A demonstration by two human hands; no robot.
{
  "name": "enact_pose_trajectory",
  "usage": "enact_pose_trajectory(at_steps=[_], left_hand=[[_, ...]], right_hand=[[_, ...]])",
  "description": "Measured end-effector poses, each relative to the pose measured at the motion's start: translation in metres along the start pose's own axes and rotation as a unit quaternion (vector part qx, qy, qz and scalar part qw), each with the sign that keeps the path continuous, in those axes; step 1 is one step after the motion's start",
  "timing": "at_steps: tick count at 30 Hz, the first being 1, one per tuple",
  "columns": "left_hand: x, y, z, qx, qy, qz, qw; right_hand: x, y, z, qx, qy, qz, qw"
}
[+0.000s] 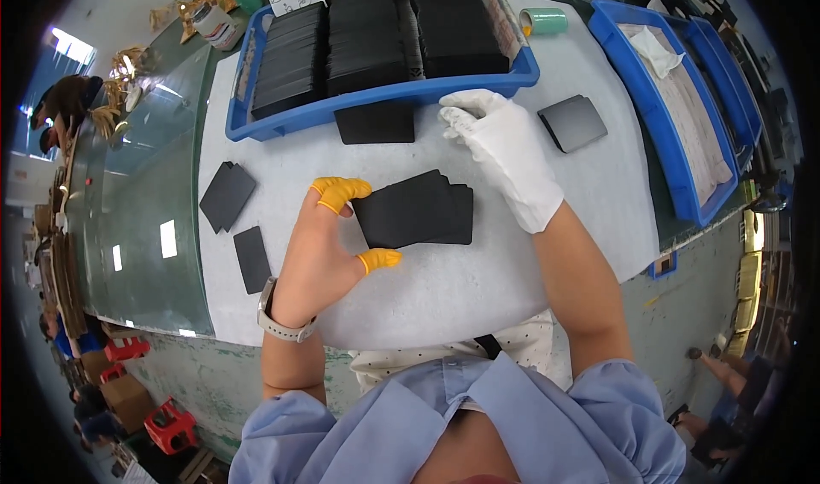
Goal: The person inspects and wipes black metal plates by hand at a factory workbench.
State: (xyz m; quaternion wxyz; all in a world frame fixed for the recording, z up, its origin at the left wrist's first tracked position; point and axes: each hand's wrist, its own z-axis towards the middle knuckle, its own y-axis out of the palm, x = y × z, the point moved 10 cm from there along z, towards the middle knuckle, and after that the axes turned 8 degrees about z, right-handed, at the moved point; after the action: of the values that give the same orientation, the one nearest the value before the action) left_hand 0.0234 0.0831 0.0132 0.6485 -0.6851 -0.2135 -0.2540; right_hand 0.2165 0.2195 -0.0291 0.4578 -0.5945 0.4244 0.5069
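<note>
My left hand [320, 249], with yellow finger cots on the thumb and fingers, is spread around the left end of a small pile of thin black rectangular plates [418, 211]. A covered fingertip is at the pile's upper left corner, and the thumb lies below its lower edge. My right hand [504, 151], in a white glove, is loosely curled above the paper near a blue tray's front wall, its fingers slightly apart and nothing visible in them. Another black plate [376, 123] lies against that wall, left of the glove.
The blue tray [342, 108] holds several packed rows of black plates. More plates lie at left [227, 195] [252, 260], and a small stack [574, 123] at right. A green tape roll [544, 20], a white jar [215, 26] and another blue tray [636, 74] stand around the white paper.
</note>
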Motion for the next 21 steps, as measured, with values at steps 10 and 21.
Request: enact_pose_trajectory(at_steps=[10,21], left_hand=[[0.006,-0.037,-0.010,0.180,0.060,-0.004,0.982],[0.020,-0.041,-0.024,0.303,0.114,0.024,0.946]], right_hand=[[-0.056,-0.019,-0.017,0.072,-0.103,0.030,0.992],[-0.096,0.042,-0.077,-0.225,-0.190,-0.003,0.956]])
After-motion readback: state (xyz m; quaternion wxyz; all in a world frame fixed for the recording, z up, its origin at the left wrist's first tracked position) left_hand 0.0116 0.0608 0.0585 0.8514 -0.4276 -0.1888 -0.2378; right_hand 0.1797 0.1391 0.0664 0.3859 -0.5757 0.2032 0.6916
